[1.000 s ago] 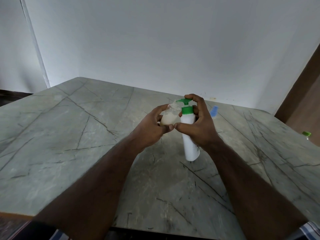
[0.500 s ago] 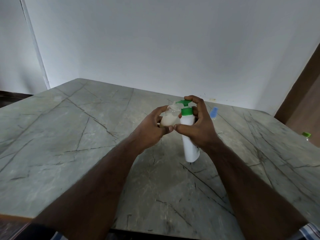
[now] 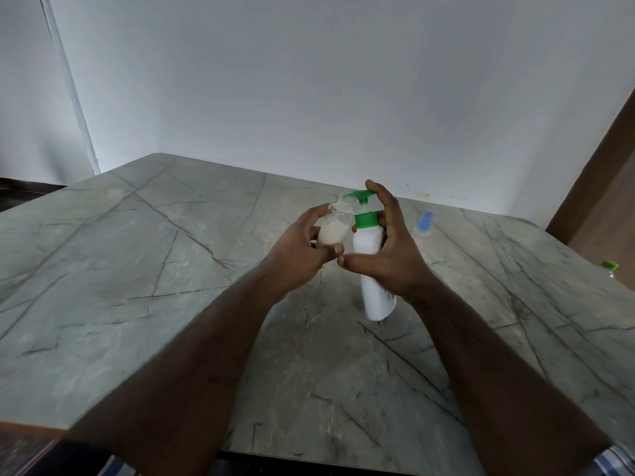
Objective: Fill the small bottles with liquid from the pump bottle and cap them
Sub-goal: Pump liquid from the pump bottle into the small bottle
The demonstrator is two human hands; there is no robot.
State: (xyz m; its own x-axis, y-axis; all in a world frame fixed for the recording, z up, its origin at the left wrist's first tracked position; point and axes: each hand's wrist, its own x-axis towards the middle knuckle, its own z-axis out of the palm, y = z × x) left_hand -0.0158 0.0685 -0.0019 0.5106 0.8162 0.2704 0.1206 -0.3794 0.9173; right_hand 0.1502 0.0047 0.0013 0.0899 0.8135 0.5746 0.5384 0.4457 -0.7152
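Observation:
A white pump bottle (image 3: pixel 370 266) with a green collar and green pump head stands on the grey marble table (image 3: pixel 144 262). My right hand (image 3: pixel 391 250) wraps around its upper body, with the forefinger on top of the pump head. My left hand (image 3: pixel 299 250) grips a small clear bottle (image 3: pixel 335 226), uncapped and more than half full of cream-coloured liquid. Its mouth sits right under the pump's spout.
A small clear bottle with a blue cap (image 3: pixel 423 225) lies on the table behind my right hand. Another small bottle with a green cap (image 3: pixel 610 267) shows at the table's right edge. A white wall stands close behind the table.
The pump head has risen a little under my right forefinger, showing its stem. Both hands and both bottles stay in the same place.

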